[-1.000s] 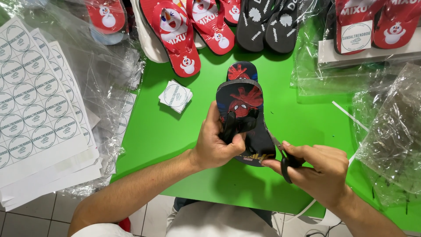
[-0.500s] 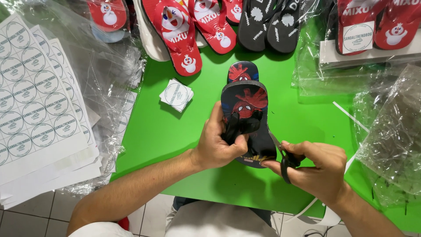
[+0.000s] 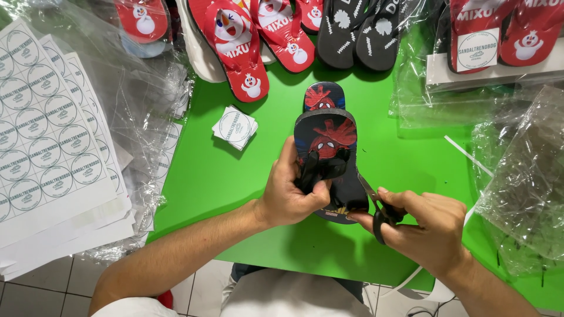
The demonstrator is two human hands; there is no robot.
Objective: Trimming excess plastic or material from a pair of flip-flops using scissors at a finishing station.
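My left hand (image 3: 291, 196) grips a small dark blue flip-flop (image 3: 326, 138) with a red printed figure, pinching its black strap and holding it tilted above the green table (image 3: 205, 176). A second matching flip-flop (image 3: 323, 95) lies under it, its toe end showing beyond. My right hand (image 3: 426, 226) holds black-handled scissors (image 3: 376, 202), the blades pointing up toward the right edge of the held sole, close to my left fingers.
Red and black flip-flops (image 3: 235, 41) line the table's far edge. A small stack of square labels (image 3: 235, 127) lies at the centre left. Sheets of round stickers (image 3: 47, 135) sit at the left, and clear plastic bags (image 3: 523, 176) at the right.
The flip-flop has tipped slightly nearer to me in my left hand. My right hand with the scissors has shifted a little toward the sole's right edge.
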